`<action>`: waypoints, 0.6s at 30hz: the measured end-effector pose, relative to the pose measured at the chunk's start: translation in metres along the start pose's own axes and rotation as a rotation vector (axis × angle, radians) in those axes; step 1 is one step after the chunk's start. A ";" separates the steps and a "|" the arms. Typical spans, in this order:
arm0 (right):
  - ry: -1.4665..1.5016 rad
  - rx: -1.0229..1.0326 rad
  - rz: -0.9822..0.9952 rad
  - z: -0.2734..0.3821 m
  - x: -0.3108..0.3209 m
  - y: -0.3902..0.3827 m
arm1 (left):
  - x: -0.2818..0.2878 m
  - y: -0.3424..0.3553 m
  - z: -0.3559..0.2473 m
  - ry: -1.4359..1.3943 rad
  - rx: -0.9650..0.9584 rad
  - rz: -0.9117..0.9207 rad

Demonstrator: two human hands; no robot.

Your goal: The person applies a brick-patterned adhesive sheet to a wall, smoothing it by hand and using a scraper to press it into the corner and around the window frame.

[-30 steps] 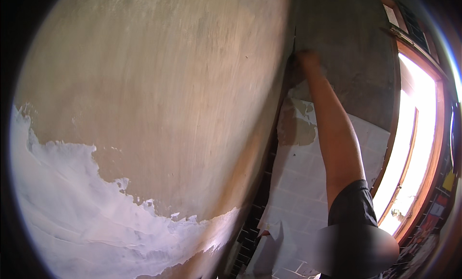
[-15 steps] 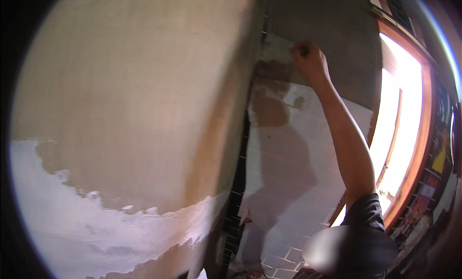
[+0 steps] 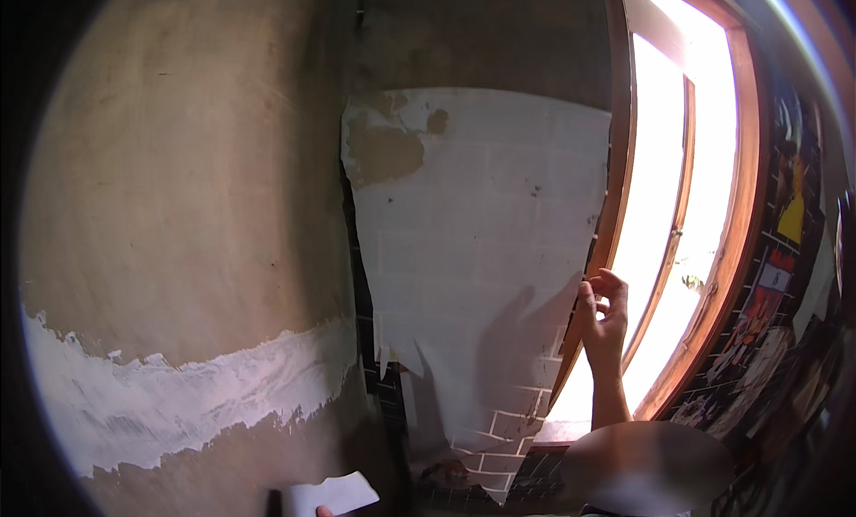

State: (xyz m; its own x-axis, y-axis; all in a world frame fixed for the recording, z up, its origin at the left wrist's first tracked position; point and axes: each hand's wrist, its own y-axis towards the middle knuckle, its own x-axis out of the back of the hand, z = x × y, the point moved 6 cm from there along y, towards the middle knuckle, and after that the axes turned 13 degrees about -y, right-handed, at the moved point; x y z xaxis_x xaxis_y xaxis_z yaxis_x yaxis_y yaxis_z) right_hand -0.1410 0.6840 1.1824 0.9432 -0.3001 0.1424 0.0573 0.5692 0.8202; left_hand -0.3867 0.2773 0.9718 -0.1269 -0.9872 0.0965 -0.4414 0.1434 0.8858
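Note:
At the lower edge, only a thumb or fingertip of my left hand (image 3: 324, 511) shows, pressed against a flat white piece (image 3: 346, 493) with an uneven upper edge; the rest of that hand is out of sight. My right hand (image 3: 607, 316) is raised in front of the bright window, fingers bent and apart, holding nothing that I can see. The window's wooden frame (image 3: 615, 196) is close to its fingertips. Left of it, a white sheet-like covering (image 3: 473, 196) with faint brick lines lies on the wall, ragged along its left and lower edges.
A beige wall (image 3: 178, 196) fills the left, crossed low down by a rough white band (image 3: 196, 383). A dark strip with pale lines (image 3: 361, 312) runs along the corner. Right of the window are dark brick-patterned surfaces with coloured pictures (image 3: 789, 205). A blurred oval (image 3: 648, 468) hides the lower right.
My right hand has come down from high on the wall to beside the window frame, its fingers loosening. The view has turned right. The white piece and left fingertip now show below.

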 end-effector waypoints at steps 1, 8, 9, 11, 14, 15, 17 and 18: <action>0.013 -0.006 0.040 -0.008 -0.006 -0.006 | -0.007 0.002 -0.006 -0.044 0.040 0.007; 0.057 -0.070 0.206 -0.021 -0.024 -0.020 | -0.044 -0.048 0.009 -0.392 0.435 0.049; 0.000 -0.042 0.155 -0.025 -0.023 -0.019 | -0.049 -0.054 0.010 -0.381 0.477 0.060; -0.083 0.006 0.085 -0.034 -0.022 -0.023 | -0.058 -0.052 -0.001 -0.366 0.501 0.057; -0.096 -0.009 0.100 -0.047 -0.021 -0.030 | -0.073 -0.063 0.000 -0.580 0.599 0.058; -0.043 -0.038 0.133 -0.049 -0.020 -0.031 | -0.081 -0.060 -0.004 -0.619 0.589 0.102; 0.034 -0.084 0.212 -0.050 -0.024 -0.035 | -0.093 -0.059 -0.008 -0.682 0.583 0.146; 0.053 -0.107 0.248 -0.052 -0.026 -0.037 | -0.099 -0.060 -0.009 -0.714 0.580 0.169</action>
State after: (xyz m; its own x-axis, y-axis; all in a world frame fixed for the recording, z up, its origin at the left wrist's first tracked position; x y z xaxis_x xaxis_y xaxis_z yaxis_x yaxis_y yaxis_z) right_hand -0.1500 0.7107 1.1193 0.9484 -0.1019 0.3002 -0.1464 0.6990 0.7000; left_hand -0.3393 0.3663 0.9137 -0.6604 -0.7011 -0.2690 -0.7173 0.4831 0.5020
